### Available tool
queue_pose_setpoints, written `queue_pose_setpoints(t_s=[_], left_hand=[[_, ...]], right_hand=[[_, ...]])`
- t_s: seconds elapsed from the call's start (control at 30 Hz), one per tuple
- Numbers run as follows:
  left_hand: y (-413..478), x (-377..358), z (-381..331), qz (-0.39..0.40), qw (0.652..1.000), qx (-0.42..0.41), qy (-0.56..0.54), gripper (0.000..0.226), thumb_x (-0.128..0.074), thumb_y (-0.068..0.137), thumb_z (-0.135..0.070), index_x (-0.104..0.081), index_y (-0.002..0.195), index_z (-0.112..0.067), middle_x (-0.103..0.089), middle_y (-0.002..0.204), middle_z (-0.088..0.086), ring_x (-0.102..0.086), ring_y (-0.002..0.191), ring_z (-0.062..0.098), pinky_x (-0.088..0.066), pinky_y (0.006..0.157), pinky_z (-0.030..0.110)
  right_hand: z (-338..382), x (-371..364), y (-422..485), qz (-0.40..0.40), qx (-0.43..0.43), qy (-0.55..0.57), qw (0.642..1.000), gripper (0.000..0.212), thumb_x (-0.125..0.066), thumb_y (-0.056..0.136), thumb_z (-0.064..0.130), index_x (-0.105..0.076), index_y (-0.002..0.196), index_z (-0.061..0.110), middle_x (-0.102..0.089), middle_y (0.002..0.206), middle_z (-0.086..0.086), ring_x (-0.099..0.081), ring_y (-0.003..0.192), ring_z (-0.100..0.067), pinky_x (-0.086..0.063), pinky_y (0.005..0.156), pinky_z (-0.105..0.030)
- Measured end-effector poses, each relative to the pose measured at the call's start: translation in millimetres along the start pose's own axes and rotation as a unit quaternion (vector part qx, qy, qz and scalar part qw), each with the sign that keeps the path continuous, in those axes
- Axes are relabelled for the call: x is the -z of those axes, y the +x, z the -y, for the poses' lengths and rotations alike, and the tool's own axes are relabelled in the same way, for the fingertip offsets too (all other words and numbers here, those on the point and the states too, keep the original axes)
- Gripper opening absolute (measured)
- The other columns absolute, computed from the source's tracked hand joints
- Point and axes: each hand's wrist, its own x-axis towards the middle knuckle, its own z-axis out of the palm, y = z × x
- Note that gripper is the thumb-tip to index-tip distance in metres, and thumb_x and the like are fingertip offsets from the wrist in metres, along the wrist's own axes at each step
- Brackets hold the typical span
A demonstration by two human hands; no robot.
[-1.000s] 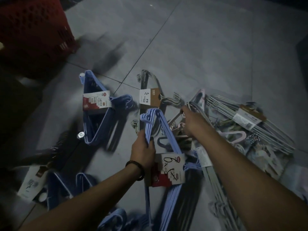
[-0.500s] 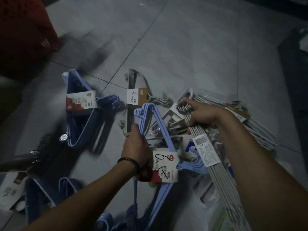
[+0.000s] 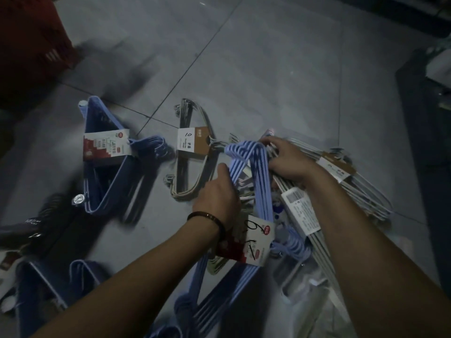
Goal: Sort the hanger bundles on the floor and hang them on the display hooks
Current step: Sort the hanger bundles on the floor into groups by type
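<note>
My left hand (image 3: 217, 193) grips a light blue hanger bundle (image 3: 256, 176) by its left edge; a red and white label marked 6 (image 3: 253, 242) hangs on it. Right beside it, my right hand (image 3: 285, 159) holds the top of a grey hanger bundle (image 3: 324, 262) with a white barcode label (image 3: 301, 211). On the floor lie a darker blue bundle (image 3: 102, 181) with a red label at left, a grey-beige bundle (image 3: 190, 162) tagged 10 at centre, and a white bundle (image 3: 366, 191) behind my right forearm.
A red plastic crate (image 3: 31, 45) stands at the upper left. More blue bundles (image 3: 44, 296) and dark hangers (image 3: 46, 220) lie at the lower left. Clear packaging (image 3: 307, 301) sits under my right arm. A dark fixture base (image 3: 424, 167) runs along the right. Grey floor tiles (image 3: 256, 69) stretch ahead.
My right hand has drawn the grey bundle left, up against the blue bundle in my left hand. The view has moved closer and turned slightly.
</note>
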Motion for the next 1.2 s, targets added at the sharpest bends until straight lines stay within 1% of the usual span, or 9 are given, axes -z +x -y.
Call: queue_pose_setpoints(t_s=[0.17,0.27,0.4,0.53,0.7,0.8,0.87,1.0,1.2], left_hand=[[2,1,6,-0.01,1.0,-0.015,-0.016,0.02,-0.045,0.1,-0.017,-0.035,0.116,-0.02,-0.065,0.085,0.011,-0.062,0.071,0.035,-0.058,0.062,0.051],[-3,1,9,-0.017,0.999,-0.025,-0.03,0.029,-0.047,0.098,-0.015,-0.033,0.122,-0.024,-0.066,0.083,0.01,-0.064,0.069,0.035,-0.06,0.062,0.052],[0,-4,-4,-0.017,0.998,-0.048,-0.046,0.014,-0.048,0.101,-0.019,-0.037,0.109,-0.022,-0.061,0.078,0.004,-0.061,0.065,0.027,-0.055,0.056,0.044],[-11,-17,-9,0.063,0.996,-0.059,-0.026,0.014,-0.05,0.1,-0.016,-0.041,0.11,-0.019,-0.054,0.083,0.0,-0.055,0.072,0.026,-0.04,0.061,0.037],[-21,-13,18,0.089,0.995,-0.009,-0.05,0.027,-0.055,0.098,-0.012,-0.049,0.125,-0.014,-0.063,0.097,0.008,-0.062,0.085,0.033,-0.048,0.07,0.038],[-5,8,38,0.059,0.997,0.023,-0.044,0.021,-0.053,0.1,-0.014,-0.049,0.12,-0.012,-0.065,0.099,0.011,-0.065,0.087,0.038,-0.057,0.078,0.049],[8,24,50,0.046,0.997,0.039,-0.042,0.015,-0.051,0.101,-0.015,-0.051,0.116,-0.012,-0.064,0.097,0.01,-0.065,0.086,0.037,-0.057,0.079,0.051],[26,54,70,0.005,0.994,0.065,-0.087,0.017,-0.053,0.1,-0.013,-0.059,0.115,-0.015,-0.067,0.102,0.01,-0.065,0.088,0.029,-0.056,0.081,0.046],[42,93,91,-0.083,0.98,0.105,-0.149,0.025,-0.056,0.099,-0.017,-0.061,0.123,-0.016,-0.07,0.108,0.012,-0.066,0.093,0.033,-0.056,0.085,0.051]], right_hand=[[-14,36,-7,-0.061,-0.001,0.081,0.995,0.046,-0.073,0.089,-0.004,-0.067,0.118,0.03,-0.068,0.105,-0.014,-0.067,0.051,-0.028,-0.059,0.05,-0.037],[-20,54,-5,-0.087,-0.012,0.159,0.983,0.052,-0.072,0.087,-0.007,-0.071,0.115,0.036,-0.069,0.112,-0.017,-0.063,0.047,-0.025,-0.055,0.051,-0.034],[-24,62,-7,-0.121,0.001,0.237,0.964,0.053,-0.069,0.087,-0.01,-0.074,0.116,0.034,-0.066,0.103,-0.016,-0.057,0.047,-0.026,-0.053,0.048,-0.033],[-24,71,-11,-0.188,0.023,0.253,0.949,0.051,-0.069,0.085,-0.011,-0.073,0.118,0.027,-0.063,0.096,-0.015,-0.056,0.045,-0.025,-0.052,0.045,-0.032],[-27,77,-17,-0.179,0.05,0.139,0.973,0.051,-0.075,0.082,-0.009,-0.07,0.119,0.027,-0.072,0.105,-0.003,-0.068,0.058,-0.014,-0.056,0.048,-0.029],[-27,64,-15,-0.145,0.065,0.043,0.986,0.055,-0.078,0.08,-0.005,-0.069,0.116,0.036,-0.068,0.117,0.015,-0.071,0.089,-0.002,-0.06,0.073,-0.026],[-20,58,-13,-0.13,0.068,0.005,0.989,0.056,-0.077,0.083,-0.002,-0.067,0.116,0.042,-0.067,0.121,0.014,-0.07,0.099,-0.01,-0.059,0.074,-0.03],[11,62,-10,-0.138,0.072,-0.12,0.981,0.052,-0.073,0.092,0.008,-0.06,0.122,0.047,-0.066,0.122,0.004,-0.07,0.084,-0.019,-0.064,0.059,-0.04],[-12,9,13,-0.096,0.025,-0.338,0.936,0.069,-0.063,0.093,0.002,-0.047,0.145,0.046,-0.045,0.16,0.002,-0.062,0.118,-0.028,-0.055,0.091,-0.042]])
